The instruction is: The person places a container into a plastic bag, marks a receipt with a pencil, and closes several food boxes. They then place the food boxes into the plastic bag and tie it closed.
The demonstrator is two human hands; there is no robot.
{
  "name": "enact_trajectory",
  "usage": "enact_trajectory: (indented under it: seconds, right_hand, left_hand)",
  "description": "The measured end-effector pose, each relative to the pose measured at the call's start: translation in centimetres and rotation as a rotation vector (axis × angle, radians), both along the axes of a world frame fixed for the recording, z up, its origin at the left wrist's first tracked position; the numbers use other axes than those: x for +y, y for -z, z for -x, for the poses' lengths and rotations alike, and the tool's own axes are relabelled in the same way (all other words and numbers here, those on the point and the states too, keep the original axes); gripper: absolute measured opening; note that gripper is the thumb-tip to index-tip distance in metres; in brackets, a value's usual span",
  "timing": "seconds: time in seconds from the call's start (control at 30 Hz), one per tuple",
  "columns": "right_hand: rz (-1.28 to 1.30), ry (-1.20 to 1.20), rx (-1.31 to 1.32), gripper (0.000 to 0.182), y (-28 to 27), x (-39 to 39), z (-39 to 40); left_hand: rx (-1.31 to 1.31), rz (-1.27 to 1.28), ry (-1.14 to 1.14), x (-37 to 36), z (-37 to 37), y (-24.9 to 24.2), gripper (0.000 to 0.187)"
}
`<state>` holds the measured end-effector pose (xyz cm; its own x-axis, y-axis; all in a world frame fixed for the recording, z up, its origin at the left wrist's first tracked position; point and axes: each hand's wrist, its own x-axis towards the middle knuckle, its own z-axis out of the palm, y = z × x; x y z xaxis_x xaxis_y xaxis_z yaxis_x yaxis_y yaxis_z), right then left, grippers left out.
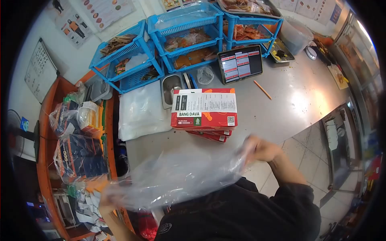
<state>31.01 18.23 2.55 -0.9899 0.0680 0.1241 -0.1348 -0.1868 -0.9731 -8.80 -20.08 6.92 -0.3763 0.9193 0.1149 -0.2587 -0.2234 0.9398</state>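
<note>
Clear plastic bag (pixel 181 176) stretched between left hand (pixel 107 199) and right hand (pixel 259 149), both gripping its edges, near red boxes (pixel 204 114) on the tabletop (pixel 289 104).

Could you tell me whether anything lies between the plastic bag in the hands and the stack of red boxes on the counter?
Nothing visible does. The bag, stretched between the left hand and right hand, hangs just in front of the boxes, with only bare counter between.
</note>
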Motion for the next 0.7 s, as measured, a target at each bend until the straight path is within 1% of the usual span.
enact_trajectory:
  seconds: [0.03, 0.1, 0.13, 0.17, 0.2, 0.23, 0.27, 0.3, 0.33, 0.37, 0.4, 0.43, 0.47, 0.5, 0.53, 0.57, 0.6, 0.63, 0.67, 0.7]
  right_hand:
    - [-0.002, -0.008, -0.002, 0.035, -0.5, -0.3, 0.7]
    - [0.755, 0.588, 0.160, 0.040, -2.1, -2.5, 3.4]
    - [0.774, 0.552, 0.136, 0.040, -3.1, -3.6, 4.5]
    - [0.752, 0.530, -0.020, 0.045, -4.3, -4.7, 5.6]
    - [0.717, 0.502, -0.173, 0.051, -4.8, -5.6, 6.7]
    - [0.719, 0.453, -0.194, 0.051, -4.8, -5.7, 8.1]
    - [0.747, 0.102, -0.215, 0.054, -5.0, -5.5, 10.0]
    - [0.759, -0.243, -0.227, 0.057, -5.2, -5.4, 11.9]
    - [0.468, -0.161, -0.272, 0.059, -5.6, -6.3, 14.1]
    - [0.462, -0.181, -0.277, 0.059, -5.8, -6.3, 16.8]
    - [0.407, -0.286, -0.268, 0.058, -5.9, -5.7, 19.8]
    - [0.348, -0.389, -0.259, 0.057, -6.0, -5.6, 21.8]
    - [0.335, -0.401, -0.269, 0.057, -6.7, -5.9, 22.9]
    - [-0.400, 0.157, -0.225, 0.053, -7.6, -6.3, 23.9]
    - [-1.118, 0.734, -0.124, 0.048, -8.3, -6.7, 25.1]
    - [-1.130, 0.735, -0.108, 0.048, -8.3, -7.6, 25.9]
    - [-1.114, 0.942, 0.081, 0.043, -7.3, -9.2, 25.9]
    - [-1.084, 1.138, 0.271, 0.039, -6.1, -10.9, 25.7]
    - [-1.122, 0.858, 0.217, 0.028, -4.8, -12.9, 25.3]
    - [-1.306, 0.625, 0.084, 0.026, -1.9, -13.4, 25.3]
  left_hand:
    - [0.203, 0.119, 0.113, -0.3, 0.5, 0.9, 0.037]
    - [0.594, 0.397, 0.321, -2.7, 0.6, 2.4, 0.041]
    - [0.217, 0.375, -0.026, -3.5, 0.1, 3.0, 0.041]
    - [-0.154, 0.325, -0.385, -4.2, -0.1, 3.4, 0.041]
    - [-0.240, 0.287, -0.473, -0.9, -1.3, 1.5, 0.040]
    - [-0.101, 0.473, -0.146, -5.4, 5.9, 6.0, 0.041]
    - [0.344, 0.967, -0.381, 0.3, 2.5, 3.1, 0.045]
    - [0.897, 0.598, -0.370, 1.8, 2.7, 5.0, 0.052]
    - [0.894, 0.606, -0.400, 4.2, 1.1, 4.3, 0.052]
    - [0.960, 0.399, -0.306, 7.1, -1.4, 3.0, 0.054]
    - [1.014, 0.189, -0.208, 9.3, -3.1, 2.1, 0.056]
    - [0.878, 0.419, -0.105, 10.7, -3.6, 1.6, 0.053]
    - [0.730, 0.637, 0.002, 11.5, -3.6, 1.4, 0.050]
    - [0.724, 0.629, -0.013, 11.5, -2.9, 2.3, 0.050]
    - [0.472, 0.652, -0.284, 11.6, -1.6, 4.2, 0.043]
    - [0.212, 0.653, -0.542, 12.0, -0.2, 5.5, 0.036]
    - [0.210, 0.639, -0.548, 12.7, -0.2, 6.2, 0.036]
    - [0.170, 0.537, -0.662, 13.4, -1.2, 7.2, 0.031]
    - [0.126, 0.443, -0.770, 13.5, -1.8, 8.1, 0.026]
    - [0.117, 0.449, -0.766, 13.1, -1.7, 9.1, 0.026]
